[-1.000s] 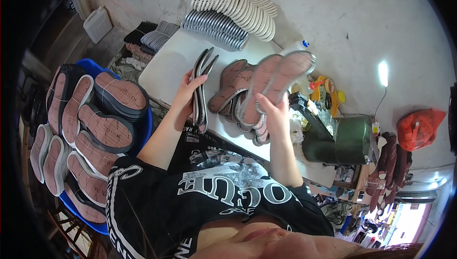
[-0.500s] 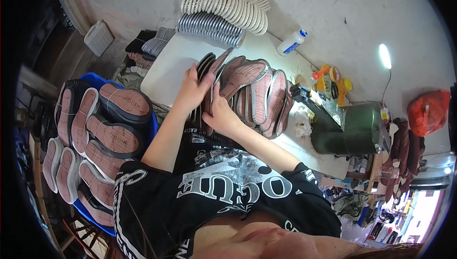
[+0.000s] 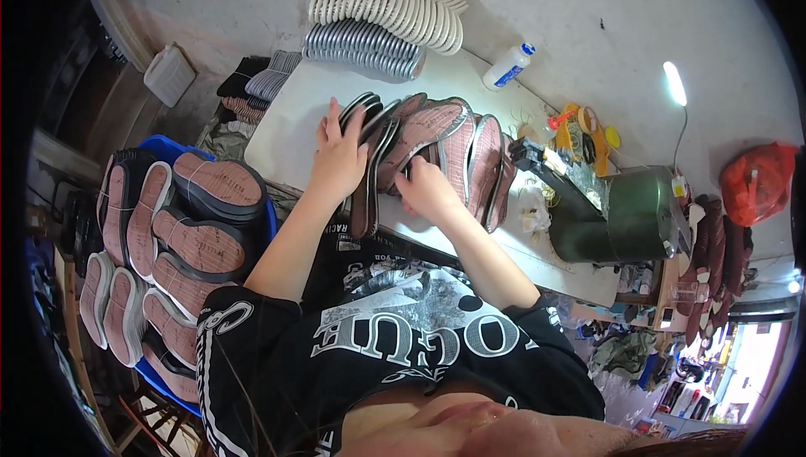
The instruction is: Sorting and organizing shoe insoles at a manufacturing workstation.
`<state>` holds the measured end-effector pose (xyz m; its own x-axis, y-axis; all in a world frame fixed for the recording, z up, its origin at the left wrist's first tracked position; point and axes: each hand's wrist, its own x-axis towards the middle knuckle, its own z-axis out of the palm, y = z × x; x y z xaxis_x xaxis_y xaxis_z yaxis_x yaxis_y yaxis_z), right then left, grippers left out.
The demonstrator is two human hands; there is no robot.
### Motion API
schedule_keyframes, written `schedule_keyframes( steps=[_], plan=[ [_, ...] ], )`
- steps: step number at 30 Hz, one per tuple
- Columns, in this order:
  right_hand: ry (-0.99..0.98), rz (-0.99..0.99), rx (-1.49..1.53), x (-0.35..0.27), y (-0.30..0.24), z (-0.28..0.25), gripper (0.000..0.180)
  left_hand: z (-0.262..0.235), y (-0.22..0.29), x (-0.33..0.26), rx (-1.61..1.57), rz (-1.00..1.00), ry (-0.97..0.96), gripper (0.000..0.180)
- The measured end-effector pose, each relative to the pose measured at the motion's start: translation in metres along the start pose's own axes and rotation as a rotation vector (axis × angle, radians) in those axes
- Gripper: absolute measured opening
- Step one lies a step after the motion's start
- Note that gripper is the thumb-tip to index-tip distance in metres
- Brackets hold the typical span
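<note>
So our left hand (image 3: 338,159) and right hand (image 3: 426,191) grasp the soles (image 3: 437,142) fanned on the table (image 3: 290,125); many await in the left bin (image 3: 267,220).

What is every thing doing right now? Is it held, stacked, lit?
Left hand: gripping black-edged shoe soles, upright on edge.
Right hand: touching brown soles leaning in a row.
White plastic bottle: lying down, capped.
Tube lamp: lit.
White insoles: stacked.

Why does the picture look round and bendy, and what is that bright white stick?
Head view: a fisheye lens curves the white table's edges and leaves black corners. The bright stick is a lit tube lamp, glaring white. The left hand and right hand on the shoe soles look sharp.
</note>
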<state>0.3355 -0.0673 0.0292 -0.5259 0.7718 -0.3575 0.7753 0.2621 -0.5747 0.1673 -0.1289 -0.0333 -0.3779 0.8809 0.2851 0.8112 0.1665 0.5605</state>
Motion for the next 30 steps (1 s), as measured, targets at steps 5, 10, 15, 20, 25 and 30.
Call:
schedule_keyframes(
  steps=[5,10,15,20,25,30],
  plan=[
    [0.306,-0.151,-0.171,0.023,-0.009,0.028,0.029,-0.004,0.024,-0.006,-0.087,0.022,0.154,0.082],
    [0.373,-0.275,-0.094,0.023,-0.009,0.021,0.04,-0.006,0.012,0.005,-0.009,-0.168,0.011,0.084],
    [0.098,-0.343,-0.423,-0.012,0.01,0.027,0.066,0.003,0.003,-0.004,-0.114,-0.184,0.057,0.092],
    [0.301,-0.419,-0.214,-0.017,0.022,0.046,0.055,-0.02,0.033,0.007,-0.142,-0.185,-0.194,0.109],
    [0.267,-0.42,-0.175,-0.05,0.017,0.009,0.048,0.0,0.014,-0.007,-0.102,-0.156,-0.11,0.101],
    [-0.015,-0.392,-0.164,-0.074,0.016,0.006,0.058,0.009,0.017,-0.006,-0.134,-0.147,0.017,0.088]
  ],
)
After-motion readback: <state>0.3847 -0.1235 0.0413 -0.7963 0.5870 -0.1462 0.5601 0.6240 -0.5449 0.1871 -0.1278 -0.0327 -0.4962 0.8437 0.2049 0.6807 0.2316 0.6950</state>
